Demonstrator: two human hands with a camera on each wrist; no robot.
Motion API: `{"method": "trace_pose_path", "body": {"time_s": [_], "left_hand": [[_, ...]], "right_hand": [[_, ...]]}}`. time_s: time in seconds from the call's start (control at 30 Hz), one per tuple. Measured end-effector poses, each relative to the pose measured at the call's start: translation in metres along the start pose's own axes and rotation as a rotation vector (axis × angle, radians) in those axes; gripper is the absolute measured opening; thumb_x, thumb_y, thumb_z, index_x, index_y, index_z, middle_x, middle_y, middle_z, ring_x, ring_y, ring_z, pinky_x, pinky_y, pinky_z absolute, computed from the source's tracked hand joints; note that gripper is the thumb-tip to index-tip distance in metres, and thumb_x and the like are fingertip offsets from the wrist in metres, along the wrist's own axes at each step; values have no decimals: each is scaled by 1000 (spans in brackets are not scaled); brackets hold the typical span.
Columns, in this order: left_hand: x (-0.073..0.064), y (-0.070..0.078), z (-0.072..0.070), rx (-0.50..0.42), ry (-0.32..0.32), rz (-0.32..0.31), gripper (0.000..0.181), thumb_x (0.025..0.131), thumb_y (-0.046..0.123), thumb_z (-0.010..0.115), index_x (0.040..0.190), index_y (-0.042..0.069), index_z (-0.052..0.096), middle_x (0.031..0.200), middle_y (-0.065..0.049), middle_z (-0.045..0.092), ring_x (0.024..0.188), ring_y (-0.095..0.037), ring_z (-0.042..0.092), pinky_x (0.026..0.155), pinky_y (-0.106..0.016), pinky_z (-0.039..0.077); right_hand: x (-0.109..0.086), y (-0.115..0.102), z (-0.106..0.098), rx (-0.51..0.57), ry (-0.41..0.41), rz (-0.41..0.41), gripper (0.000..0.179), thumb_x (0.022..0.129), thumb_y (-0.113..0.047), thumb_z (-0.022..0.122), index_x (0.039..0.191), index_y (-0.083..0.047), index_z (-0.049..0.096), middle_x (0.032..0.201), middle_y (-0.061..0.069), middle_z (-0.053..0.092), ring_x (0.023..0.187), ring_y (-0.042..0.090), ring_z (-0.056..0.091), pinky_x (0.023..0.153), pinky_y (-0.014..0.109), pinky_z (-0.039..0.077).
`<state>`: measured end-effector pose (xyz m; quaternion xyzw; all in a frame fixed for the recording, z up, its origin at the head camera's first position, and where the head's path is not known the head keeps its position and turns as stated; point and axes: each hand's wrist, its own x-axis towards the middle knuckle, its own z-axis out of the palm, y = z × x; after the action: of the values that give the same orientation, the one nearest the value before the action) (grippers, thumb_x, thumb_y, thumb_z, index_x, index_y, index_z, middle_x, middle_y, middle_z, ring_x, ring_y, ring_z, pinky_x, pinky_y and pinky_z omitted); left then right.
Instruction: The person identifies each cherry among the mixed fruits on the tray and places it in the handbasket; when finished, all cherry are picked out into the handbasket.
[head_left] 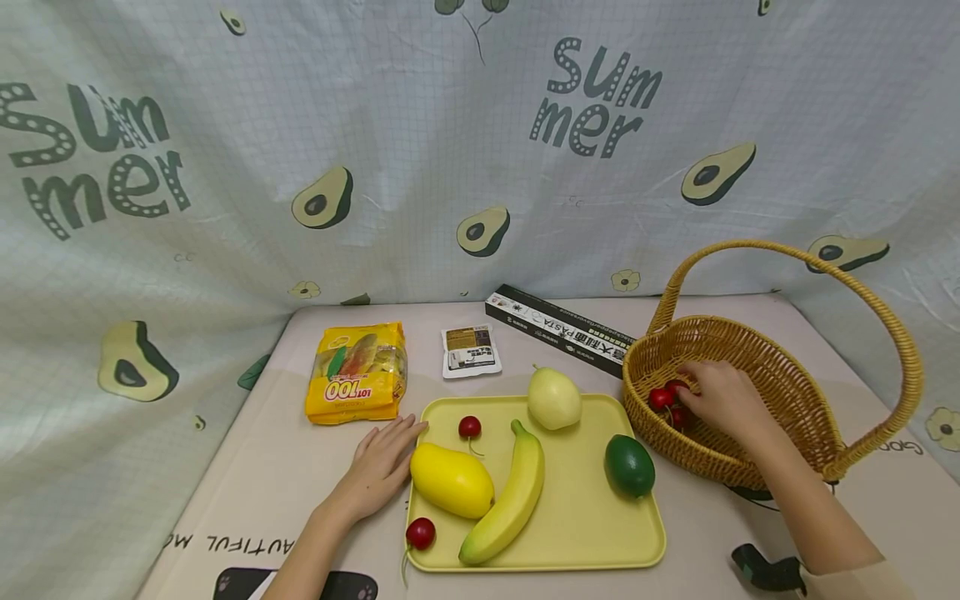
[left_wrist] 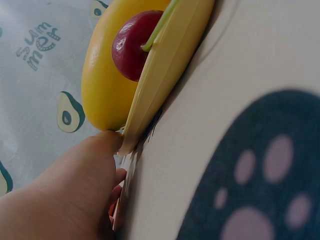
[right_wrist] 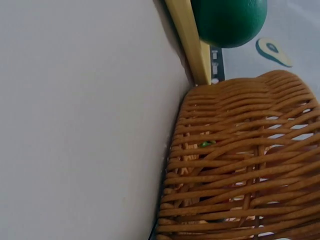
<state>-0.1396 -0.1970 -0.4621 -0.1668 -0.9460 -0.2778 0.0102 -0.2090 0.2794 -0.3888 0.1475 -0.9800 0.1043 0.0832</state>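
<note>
My left hand (head_left: 382,467) lies with its fingers extended against the left edge of the yellow tray (head_left: 577,542), thumb by the rim. On the tray are a yellow mango-like fruit (head_left: 452,481), a banana (head_left: 510,500), a pale pear (head_left: 554,398), a dark green fruit (head_left: 629,466) and a cherry (head_left: 469,427). A second cherry (head_left: 421,533) sits at the front left corner, its stem over the rim. Inside the wicker basket (head_left: 787,375), my right hand (head_left: 723,400) pinches a red cherry (head_left: 677,387) beside other cherries (head_left: 660,399). Wickerwork hides that hand in the right wrist view.
Behind the tray lie a yellow snack bag (head_left: 357,373), a small white-and-brown packet (head_left: 471,351) and a long black pasta box (head_left: 562,329), which reaches the basket. The basket's tall handle (head_left: 885,308) arches up at the right. A printed curtain (head_left: 405,150) hangs behind the table.
</note>
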Motion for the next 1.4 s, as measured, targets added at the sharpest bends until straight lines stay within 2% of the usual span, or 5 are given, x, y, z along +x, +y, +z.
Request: {"method": "trace_pose_path", "body": {"time_s": [0.23,0.47,0.63,0.9,1.4], "left_hand": [[0,0,0,1,-3,-2,44,94,25,50,137,19,43,145,-7,35,135,-27,24,108,-52,8],[0,0,0,1,-8,-2,45,94,24,50,138,19,42,145,-7,34,135,-27,23,108,-52,8],[0,-1,0,9,-3,3,46,94,25,50,139,19,42,145,-7,34,135,-27,23,108,-52,8],[0,-3,1,14,-2,7,47,93,23,51,139,18,41,144,-9,35,135,-29,24,107,-54,8],[0,-3,1,2,-12,-6,47,94,24,50,140,18,40,145,-8,34,135,-28,23,108,-52,7]], "right_hand": [[-2,-13,-6,18,90,-4,26,80,-9,64,102,6,63,90,23,64,84,43,57,64,51,47],[-4,-30,-8,32,179,-18,24,78,-8,64,99,4,64,90,22,64,86,42,55,70,54,44],[-6,-42,-7,48,250,-60,23,77,-8,64,98,2,64,91,21,63,88,40,54,71,54,43],[-8,-67,1,73,364,-193,25,74,-7,68,98,0,65,89,16,63,83,32,55,67,47,45],[-16,-129,19,119,405,-480,35,70,-11,74,102,-4,64,96,7,62,90,24,55,76,40,47]]}}
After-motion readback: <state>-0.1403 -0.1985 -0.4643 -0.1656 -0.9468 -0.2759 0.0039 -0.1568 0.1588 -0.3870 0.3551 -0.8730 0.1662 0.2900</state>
